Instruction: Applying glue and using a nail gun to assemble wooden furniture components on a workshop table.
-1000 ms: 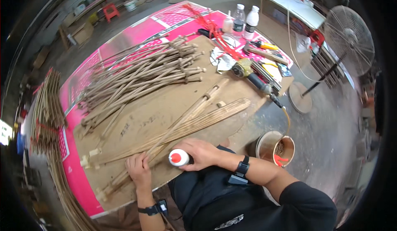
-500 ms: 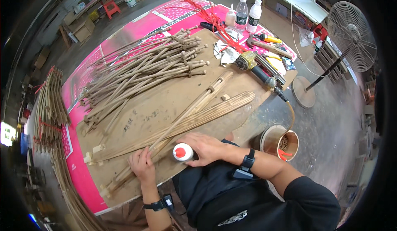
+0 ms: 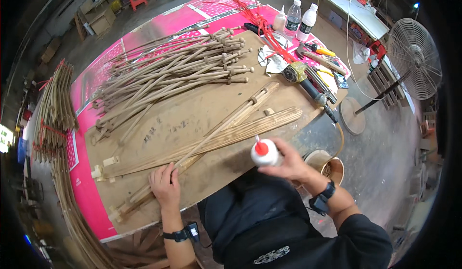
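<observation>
My right hand (image 3: 290,163) is wrapped round a white squeeze bottle (image 3: 267,157) with a red cap and a thin nozzle. The bottle is held up over the front edge of the table, nozzle pointing upward. At the near left, my left hand (image 3: 165,186) has its fingers closed over a slim wooden rod (image 3: 214,133). That rod lies on a longer wooden piece and crosses a broad, grained wooden slat (image 3: 260,126). The hand covers part of the rod. A small wooden block (image 3: 269,111) sits beyond the slat.
Many knobbed wooden rods (image 3: 187,71) are piled at the back. Bundled rods (image 3: 53,110) stand left of the table. An air tool (image 3: 308,87) with a hose, a hammer (image 3: 322,58) and bottles (image 3: 293,16) lie far right, near a standing fan (image 3: 416,57). A bucket (image 3: 317,159) stands below.
My right hand has lifted the white bottle and carried it to the right, away from my left hand. My left hand stays on the rod. The view has shifted slightly.
</observation>
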A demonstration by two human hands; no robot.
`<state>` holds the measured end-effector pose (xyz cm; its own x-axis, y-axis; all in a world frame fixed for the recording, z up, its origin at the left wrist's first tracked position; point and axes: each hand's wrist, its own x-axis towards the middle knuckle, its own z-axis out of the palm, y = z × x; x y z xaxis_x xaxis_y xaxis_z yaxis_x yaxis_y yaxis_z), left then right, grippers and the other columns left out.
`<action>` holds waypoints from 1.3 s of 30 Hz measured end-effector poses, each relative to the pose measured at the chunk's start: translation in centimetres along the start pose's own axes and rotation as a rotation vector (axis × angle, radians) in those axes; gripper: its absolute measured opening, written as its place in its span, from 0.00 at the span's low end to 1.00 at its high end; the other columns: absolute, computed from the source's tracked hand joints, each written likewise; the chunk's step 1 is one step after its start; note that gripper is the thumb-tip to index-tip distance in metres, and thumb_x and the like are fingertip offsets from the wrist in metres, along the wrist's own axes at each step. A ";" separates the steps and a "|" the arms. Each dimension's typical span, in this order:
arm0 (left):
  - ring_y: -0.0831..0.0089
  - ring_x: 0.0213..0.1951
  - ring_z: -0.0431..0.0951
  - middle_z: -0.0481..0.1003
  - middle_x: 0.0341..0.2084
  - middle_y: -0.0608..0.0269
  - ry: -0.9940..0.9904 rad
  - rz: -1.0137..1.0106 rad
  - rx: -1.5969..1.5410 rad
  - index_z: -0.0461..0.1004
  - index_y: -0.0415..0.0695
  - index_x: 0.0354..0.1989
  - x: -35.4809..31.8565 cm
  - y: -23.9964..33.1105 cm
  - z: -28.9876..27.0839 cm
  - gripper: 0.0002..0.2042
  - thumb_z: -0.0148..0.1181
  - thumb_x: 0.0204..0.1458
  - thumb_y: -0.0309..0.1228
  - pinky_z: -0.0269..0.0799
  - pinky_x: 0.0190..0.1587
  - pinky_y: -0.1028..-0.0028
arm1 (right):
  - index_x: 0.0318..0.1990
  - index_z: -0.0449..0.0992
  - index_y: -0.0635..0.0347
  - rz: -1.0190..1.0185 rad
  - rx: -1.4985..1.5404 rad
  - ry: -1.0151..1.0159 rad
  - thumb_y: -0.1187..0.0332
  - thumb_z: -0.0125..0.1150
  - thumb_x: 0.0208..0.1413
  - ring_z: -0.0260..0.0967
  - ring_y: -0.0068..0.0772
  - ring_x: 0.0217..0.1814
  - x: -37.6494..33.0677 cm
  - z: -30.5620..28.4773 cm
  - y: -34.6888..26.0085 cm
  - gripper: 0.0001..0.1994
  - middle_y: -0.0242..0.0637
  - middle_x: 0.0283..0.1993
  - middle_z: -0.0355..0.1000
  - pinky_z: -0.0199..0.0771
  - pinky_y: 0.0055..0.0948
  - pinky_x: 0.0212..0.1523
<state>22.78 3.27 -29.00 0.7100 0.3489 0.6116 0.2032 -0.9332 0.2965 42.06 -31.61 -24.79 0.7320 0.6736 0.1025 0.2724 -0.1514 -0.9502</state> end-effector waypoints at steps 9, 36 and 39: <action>0.55 0.42 0.78 0.81 0.38 0.60 0.016 -0.026 -0.033 0.86 0.45 0.45 -0.6 -1.1 0.4 0.12 0.75 0.51 0.27 0.73 0.48 0.56 | 0.65 0.71 0.64 0.125 -0.112 0.392 0.72 0.81 0.51 0.74 0.28 0.60 -0.7 -9.5 -2.0 0.34 0.38 0.57 0.75 0.78 0.32 0.58; 0.54 0.41 0.78 0.81 0.37 0.57 0.029 -0.020 -0.013 0.86 0.43 0.45 0.0 -0.3 -0.2 0.10 0.73 0.53 0.25 0.71 0.49 0.58 | 0.63 0.73 0.60 -0.108 -0.459 0.460 0.69 0.82 0.50 0.81 0.43 0.55 4.4 -8.3 -3.4 0.33 0.45 0.55 0.79 0.81 0.38 0.56; 0.54 0.41 0.78 0.81 0.37 0.58 0.035 -0.015 -0.003 0.86 0.44 0.45 0.0 -0.4 -0.2 0.11 0.73 0.53 0.25 0.71 0.49 0.58 | 0.63 0.73 0.60 -0.102 -0.467 0.453 0.68 0.82 0.50 0.81 0.45 0.55 5.1 -8.2 -3.0 0.33 0.46 0.56 0.79 0.81 0.39 0.55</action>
<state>22.60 3.63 -29.00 0.6826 0.3661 0.6325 0.2115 -0.9274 0.3085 50.10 -33.65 -19.04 0.8507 0.3454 0.3962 0.5222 -0.4698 -0.7117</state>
